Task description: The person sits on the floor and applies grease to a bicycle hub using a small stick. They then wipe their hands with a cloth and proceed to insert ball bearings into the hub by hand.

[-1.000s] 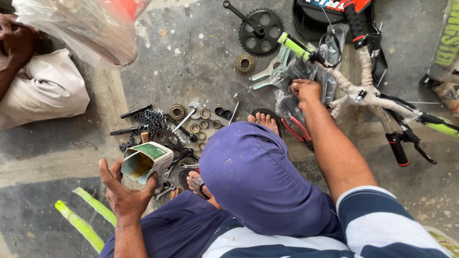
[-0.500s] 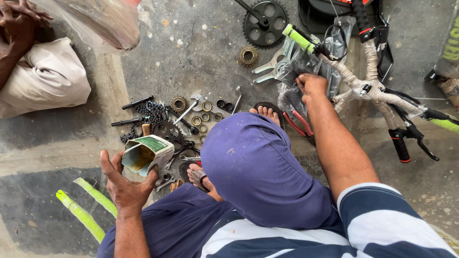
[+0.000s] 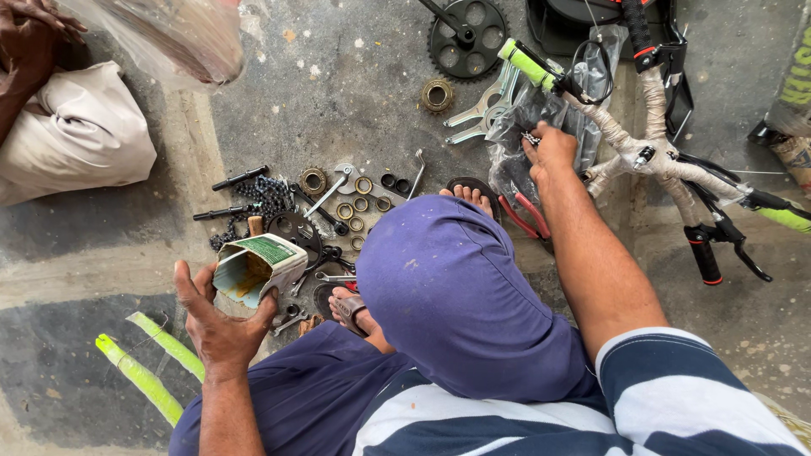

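Site: floor-level bicycle repair spot | Evidence: stained grey concrete floor point(image 3: 355, 93); black toothed chainwheel point(image 3: 466, 35); scattered metal bearing rings point(image 3: 365, 198); paper-wrapped bicycle frame point(image 3: 655, 143); flat steel spanners point(image 3: 483, 110)

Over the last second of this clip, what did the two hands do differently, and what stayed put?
The right hand moved from the floor beside the red-handled pliers up onto the clear plastic bag by the wrapped handlebar, now pinching a small metal part. The left hand kept its hold on the open tin. The chainring and loose bearings lie unmoved.
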